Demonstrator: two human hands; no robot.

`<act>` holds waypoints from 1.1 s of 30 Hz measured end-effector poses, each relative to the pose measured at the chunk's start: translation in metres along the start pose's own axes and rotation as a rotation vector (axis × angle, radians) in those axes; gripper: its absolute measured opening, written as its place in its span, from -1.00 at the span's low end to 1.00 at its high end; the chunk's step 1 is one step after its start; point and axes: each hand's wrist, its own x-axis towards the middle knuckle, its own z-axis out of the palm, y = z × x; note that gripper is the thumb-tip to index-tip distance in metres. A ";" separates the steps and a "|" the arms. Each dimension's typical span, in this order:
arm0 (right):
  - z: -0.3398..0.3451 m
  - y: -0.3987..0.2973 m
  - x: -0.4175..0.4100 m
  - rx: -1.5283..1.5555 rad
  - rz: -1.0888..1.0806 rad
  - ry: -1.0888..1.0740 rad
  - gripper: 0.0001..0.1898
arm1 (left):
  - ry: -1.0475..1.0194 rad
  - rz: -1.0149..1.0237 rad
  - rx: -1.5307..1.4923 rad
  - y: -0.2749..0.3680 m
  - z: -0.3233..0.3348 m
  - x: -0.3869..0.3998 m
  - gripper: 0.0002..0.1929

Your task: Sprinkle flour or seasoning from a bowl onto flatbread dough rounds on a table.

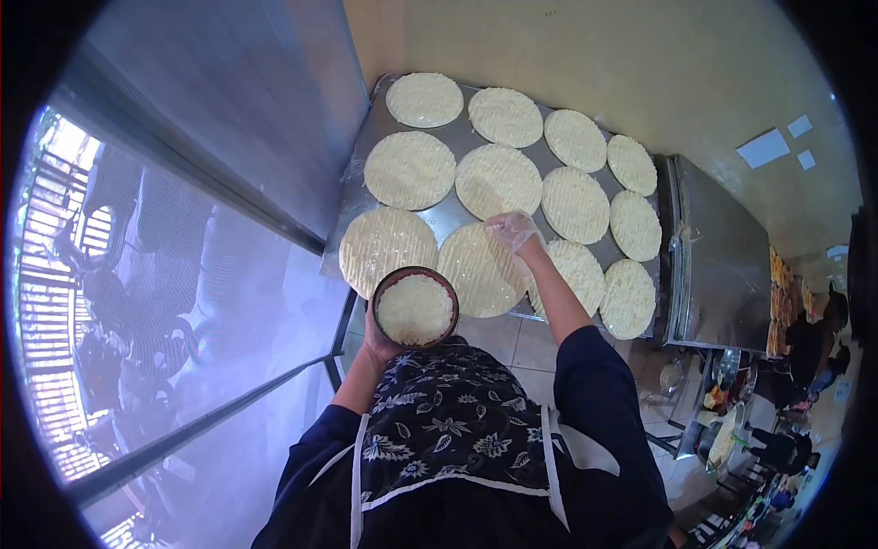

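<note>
My left hand (378, 341) holds a dark-rimmed round bowl (455, 310) from its left side, close to my apron. Fine white flakes or shreds (415, 309) fill much of the bowl. My right hand (514, 231), in a clear plastic glove, hovers over or touches the far edge of a round, cream-coated food disc (480, 274) with a ridged surface. Its fingers are bunched; whether flakes lie between them is hidden. Another disc (387, 247) lies beyond the bowl, partly covered by it. Several similar discs, such as one behind my right hand (499, 180), stand in rows.
A metal table (439, 216) carries the discs, against a beige wall (583, 62). Left are a grey panel (260, 103) and a mesh screen (240, 329) with a metal frame. A metal cabinet (720, 254) adjoins the right end. People and large pans (726, 439) appear far right.
</note>
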 end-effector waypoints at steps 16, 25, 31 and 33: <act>0.036 -0.077 0.000 -0.234 -0.232 -0.303 -0.81 | 0.039 0.129 -0.069 -0.030 -0.097 -0.040 -0.37; 0.046 -0.085 -0.034 0.032 -0.276 -0.386 -0.81 | 0.113 0.019 -0.083 -0.043 -0.100 -0.038 -0.36; 0.044 -0.086 -0.046 -0.021 -0.222 -0.498 -0.81 | 0.057 0.028 -0.059 -0.042 -0.093 -0.030 -0.33; 0.047 -0.085 -0.050 -0.091 -0.229 -0.485 -0.81 | 0.022 0.024 -0.056 -0.041 -0.087 -0.029 -0.36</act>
